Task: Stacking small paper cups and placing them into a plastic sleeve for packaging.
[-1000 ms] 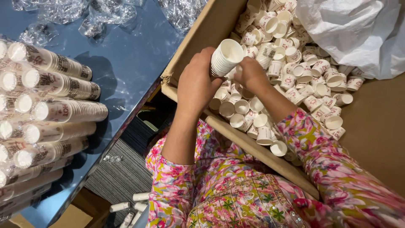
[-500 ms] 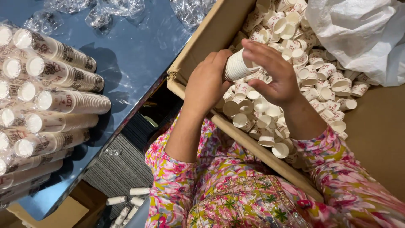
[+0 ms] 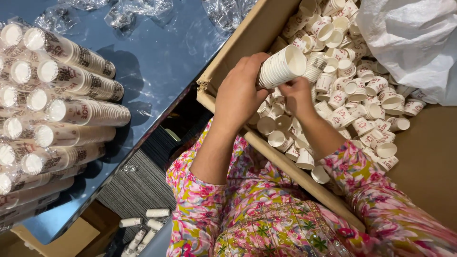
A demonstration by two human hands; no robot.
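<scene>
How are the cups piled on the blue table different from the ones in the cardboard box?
The table cups lie nested in long sleeves, side by side in plastic wrap; the box cups lie loose, singly, tumbled every way. Both are small white paper cups with red print.

A glossy dark blue table reflects light at the left. Below it lies grey ribbed flooring, with brown cardboard beside it.

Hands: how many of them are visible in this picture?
2. The left hand grips a stack of white cups above the cardboard box; the right hand touches that stack from below. None seems hidden.
</scene>
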